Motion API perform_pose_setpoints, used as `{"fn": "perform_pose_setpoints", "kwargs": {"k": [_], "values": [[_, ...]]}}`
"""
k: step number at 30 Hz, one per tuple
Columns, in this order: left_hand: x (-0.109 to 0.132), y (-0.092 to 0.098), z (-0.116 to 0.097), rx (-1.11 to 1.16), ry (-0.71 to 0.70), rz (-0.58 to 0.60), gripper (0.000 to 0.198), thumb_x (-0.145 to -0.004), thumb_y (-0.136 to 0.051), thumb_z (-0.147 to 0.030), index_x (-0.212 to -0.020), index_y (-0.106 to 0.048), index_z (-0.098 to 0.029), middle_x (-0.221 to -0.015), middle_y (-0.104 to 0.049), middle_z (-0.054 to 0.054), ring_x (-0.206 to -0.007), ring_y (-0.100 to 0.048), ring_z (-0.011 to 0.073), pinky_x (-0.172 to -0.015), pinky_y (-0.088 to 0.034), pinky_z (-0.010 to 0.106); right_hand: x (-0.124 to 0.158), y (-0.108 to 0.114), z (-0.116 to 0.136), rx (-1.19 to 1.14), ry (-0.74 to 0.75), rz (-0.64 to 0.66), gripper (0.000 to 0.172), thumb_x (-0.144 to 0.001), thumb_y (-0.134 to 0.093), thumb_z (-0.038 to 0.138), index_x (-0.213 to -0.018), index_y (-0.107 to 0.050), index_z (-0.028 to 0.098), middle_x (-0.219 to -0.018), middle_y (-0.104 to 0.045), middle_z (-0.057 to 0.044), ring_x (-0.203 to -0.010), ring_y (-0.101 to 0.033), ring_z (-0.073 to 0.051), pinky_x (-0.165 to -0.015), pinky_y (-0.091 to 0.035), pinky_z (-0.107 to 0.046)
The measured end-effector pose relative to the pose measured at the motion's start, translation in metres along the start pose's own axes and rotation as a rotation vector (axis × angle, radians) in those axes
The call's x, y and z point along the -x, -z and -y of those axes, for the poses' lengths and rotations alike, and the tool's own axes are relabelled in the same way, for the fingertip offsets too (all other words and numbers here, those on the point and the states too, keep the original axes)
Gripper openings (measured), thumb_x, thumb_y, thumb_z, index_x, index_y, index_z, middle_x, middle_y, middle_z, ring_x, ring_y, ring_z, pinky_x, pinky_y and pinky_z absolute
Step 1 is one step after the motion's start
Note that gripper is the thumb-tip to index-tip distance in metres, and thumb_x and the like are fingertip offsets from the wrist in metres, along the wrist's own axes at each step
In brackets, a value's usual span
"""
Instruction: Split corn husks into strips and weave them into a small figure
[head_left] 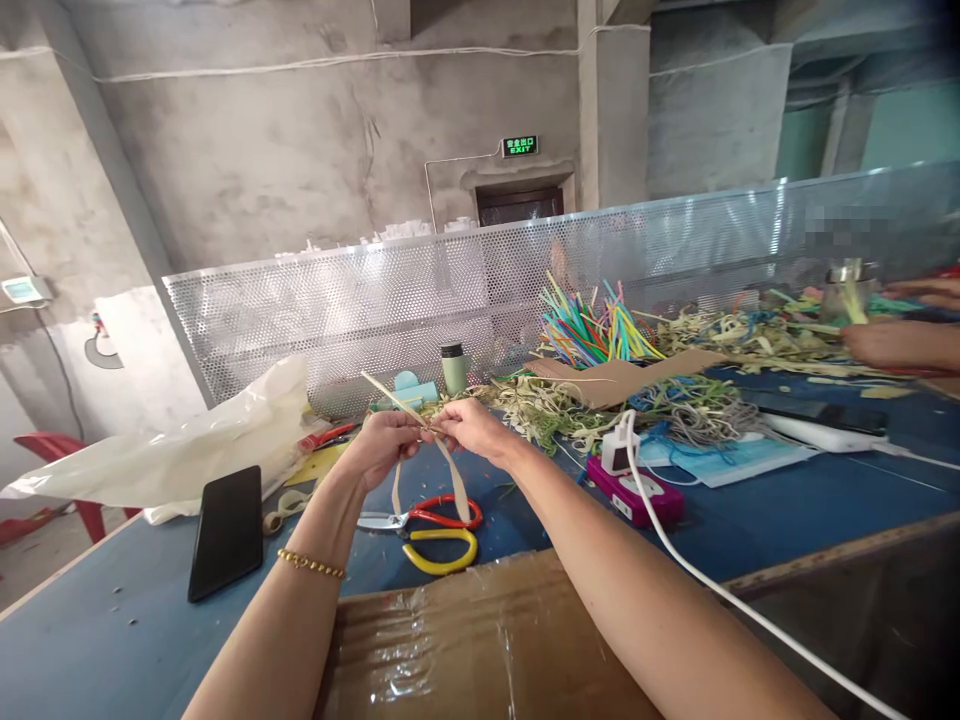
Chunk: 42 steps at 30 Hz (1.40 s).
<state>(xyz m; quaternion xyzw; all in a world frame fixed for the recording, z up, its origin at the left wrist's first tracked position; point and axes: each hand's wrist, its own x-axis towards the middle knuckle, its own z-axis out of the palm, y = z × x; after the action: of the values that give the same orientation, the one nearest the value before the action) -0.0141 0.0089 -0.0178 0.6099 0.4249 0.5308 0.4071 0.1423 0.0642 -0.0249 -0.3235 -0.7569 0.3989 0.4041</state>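
Observation:
Both my hands are raised above the blue table [112, 640], pinching thin beige strips [457, 480] between the fingertips. My left hand [382, 445] has its fingers closed on the strips where they cross; it wears a gold bracelet at the wrist. My right hand [469, 425] pinches the same strips from the right. One strip end points up left, and two ends hang down toward the scissors [431, 520] with red and yellow handles lying on the table below.
A black phone [226, 532] lies at left beside a cream plastic bag [195, 450]. A cardboard box [465, 650] sits near me. A white charger and cable [621, 450], magenta device [637, 497], strip piles, coloured strips [592, 330] and another person's hands [900, 340] are at right.

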Motion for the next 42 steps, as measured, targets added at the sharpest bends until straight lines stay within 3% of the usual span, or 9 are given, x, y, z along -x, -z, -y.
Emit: {"fn": "perform_pose_setpoints", "kwargs": {"k": [7, 13, 25, 31, 36, 39, 42], "values": [[-0.002, -0.009, 0.004, -0.191, -0.107, -0.098, 0.009, -0.061, -0.057, -0.007, -0.061, -0.063, -0.014, -0.055, -0.062, 0.004, -0.043, -0.047, 0.0093, -0.044, -0.031, 0.021, -0.001, 0.0, -0.002, 0.087, 0.149, 0.02, 0.017, -0.078, -0.062, 0.015, -0.061, -0.062, 0.013, -0.059, -0.062, -0.001, -0.046, -0.049, -0.007, -0.043, -0.035, -0.019], [0.0, -0.015, 0.0, -0.267, -0.142, -0.14, 0.013, -0.061, -0.053, -0.004, -0.061, -0.057, -0.015, -0.049, -0.057, 0.0, -0.041, -0.046, 0.0096, -0.043, -0.032, 0.021, 0.0, -0.001, -0.001, 0.07, 0.057, 0.029, 0.009, -0.076, -0.062, 0.014, -0.067, -0.061, 0.014, -0.051, -0.053, 0.003, -0.043, -0.044, -0.007, -0.039, -0.032, -0.019], [0.001, -0.015, -0.003, -0.18, -0.079, -0.132, 0.015, -0.065, -0.058, -0.004, -0.077, -0.061, -0.012, -0.046, -0.052, -0.005, -0.041, -0.042, 0.0071, -0.044, -0.028, 0.02, -0.002, 0.003, -0.008, -0.081, 0.093, 0.164, 0.012, -0.072, -0.063, 0.009, -0.061, -0.058, 0.013, -0.05, -0.054, 0.002, -0.046, -0.049, -0.008, -0.044, -0.04, -0.019], [0.001, -0.009, -0.003, -0.097, -0.054, -0.03, 0.003, -0.07, -0.06, -0.016, -0.067, -0.06, -0.014, -0.058, -0.061, 0.002, -0.046, -0.052, 0.0096, -0.047, -0.035, 0.023, 0.0, 0.005, -0.004, -0.201, 0.077, 0.152, 0.016, -0.074, -0.07, 0.026, -0.069, -0.062, 0.013, -0.058, -0.06, 0.001, -0.047, -0.05, -0.007, -0.043, -0.038, -0.019], [0.003, -0.009, -0.003, -0.084, -0.036, 0.024, 0.021, -0.073, -0.066, -0.033, -0.066, -0.064, -0.014, -0.063, -0.063, 0.005, -0.048, -0.053, 0.0097, -0.048, -0.035, 0.023, 0.003, 0.004, 0.0, -0.362, 0.037, 0.125, 0.014, -0.076, -0.069, 0.024, -0.073, -0.061, 0.013, -0.058, -0.062, -0.001, -0.048, -0.054, -0.009, -0.045, -0.04, -0.019], [0.001, -0.009, 0.001, -0.141, -0.067, -0.006, 0.022, -0.07, -0.069, -0.033, -0.062, -0.065, -0.013, -0.059, -0.063, 0.005, -0.047, -0.05, 0.0094, -0.048, -0.036, 0.023, 0.0, 0.005, -0.001, -0.32, -0.021, 0.102, 0.009, -0.08, -0.063, 0.018, -0.073, -0.062, 0.013, -0.06, -0.066, -0.003, -0.054, -0.06, -0.011, -0.052, -0.046, -0.021], [-0.001, -0.01, 0.004, -0.197, -0.067, -0.063, 0.022, -0.07, -0.068, -0.031, -0.057, -0.063, -0.014, -0.056, -0.061, 0.004, -0.045, -0.049, 0.0095, -0.046, -0.035, 0.023, -0.005, 0.007, -0.003, -0.175, -0.007, -0.036, 0.01, -0.079, -0.063, 0.016, -0.069, -0.062, 0.013, -0.062, -0.067, -0.004, -0.055, -0.061, -0.012, -0.055, -0.048, -0.023]]}}
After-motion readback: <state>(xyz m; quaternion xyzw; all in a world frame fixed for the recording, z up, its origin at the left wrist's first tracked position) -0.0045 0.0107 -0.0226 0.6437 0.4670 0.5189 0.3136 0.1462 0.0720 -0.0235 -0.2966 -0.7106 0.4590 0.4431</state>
